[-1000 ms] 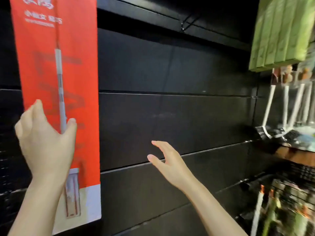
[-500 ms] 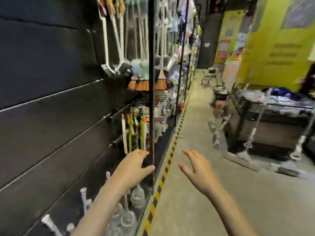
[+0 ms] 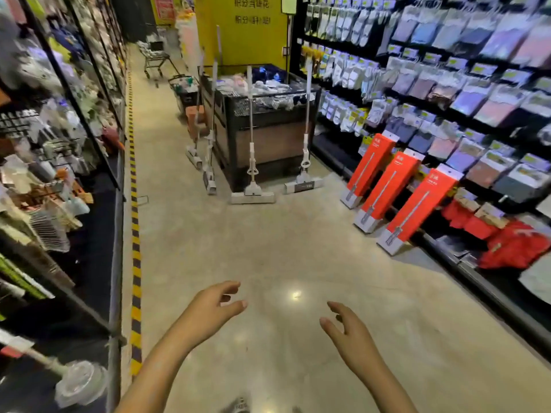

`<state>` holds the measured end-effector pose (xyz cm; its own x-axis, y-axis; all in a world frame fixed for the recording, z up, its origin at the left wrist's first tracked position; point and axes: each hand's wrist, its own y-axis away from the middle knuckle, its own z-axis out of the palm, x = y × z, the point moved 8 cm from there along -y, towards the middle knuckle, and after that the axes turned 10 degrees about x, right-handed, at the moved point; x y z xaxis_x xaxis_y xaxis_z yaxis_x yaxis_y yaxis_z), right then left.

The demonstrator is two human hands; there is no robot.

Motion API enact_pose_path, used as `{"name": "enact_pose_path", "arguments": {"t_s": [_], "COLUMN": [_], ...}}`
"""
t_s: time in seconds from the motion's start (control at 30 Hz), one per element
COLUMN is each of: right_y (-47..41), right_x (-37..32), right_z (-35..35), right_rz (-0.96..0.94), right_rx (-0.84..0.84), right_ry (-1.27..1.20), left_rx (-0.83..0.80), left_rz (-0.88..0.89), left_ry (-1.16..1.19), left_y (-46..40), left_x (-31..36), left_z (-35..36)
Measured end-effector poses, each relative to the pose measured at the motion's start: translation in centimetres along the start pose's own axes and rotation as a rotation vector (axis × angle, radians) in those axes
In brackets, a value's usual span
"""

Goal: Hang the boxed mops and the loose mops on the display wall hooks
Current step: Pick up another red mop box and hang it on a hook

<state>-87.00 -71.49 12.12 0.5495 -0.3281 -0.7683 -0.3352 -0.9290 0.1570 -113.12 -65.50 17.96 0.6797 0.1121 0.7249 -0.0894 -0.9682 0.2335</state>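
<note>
Head view down a shop aisle: both hands reach forward over the pale floor [image 3: 268,248], each grip wide and holding nothing. The left hand [image 3: 208,308] at 7 o'clock has loosely curved fingers; the right hand [image 3: 348,335] at 5 o'clock shows fingers spread and relaxed. Three red boxed mops [image 3: 417,210] lean in a row against the lower right-hand shelving [image 3: 477,84] at 3 o'clock, bases on the floor, just beside one another. Four loose mops [image 3: 252,174] stand at 12 o'clock propped against a dark bin [image 3: 268,138] of goods, two on its near face and two along its left side, heads on the floor. A yellow-and-black floor stripe [image 3: 134,204] runs along the left shelving [image 3: 59,144]. A shopping trolley [image 3: 155,58] stands far down the aisle before a yellow wall [image 3: 244,34].
</note>
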Motion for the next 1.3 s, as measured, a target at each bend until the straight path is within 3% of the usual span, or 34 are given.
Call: {"name": "enact_pose_path", "arguments": {"t_s": [0.37, 0.7, 0.97, 1.3], "right_y": [-17.5, -29.0, -43.5, -62.9], "right_x": [-4.4, 3.2, 8.9, 9.4], "right_z": [-1.7, -10.5, -20.4, -29.6], "right_rz": [0.125, 0.388, 0.442, 0.413], "right_rx": [0.179, 0.465, 0.638, 0.682], "right_ry": [-0.212, -0.260, -0.284, -0.322], "left_rx": [-0.052, -0.332, -0.402, -0.368], "left_rz": [-0.072, 0.186, 0.240, 0.167], "left_ry": [0.121, 0.118, 0.272, 0.199], "left_y": [-21.5, -39.8, -51.6, -68.6], "left_x": [2.3, 20.3, 36.6, 42.4], "left_z": [-1.2, 10.4, 21.5, 25.8]}}
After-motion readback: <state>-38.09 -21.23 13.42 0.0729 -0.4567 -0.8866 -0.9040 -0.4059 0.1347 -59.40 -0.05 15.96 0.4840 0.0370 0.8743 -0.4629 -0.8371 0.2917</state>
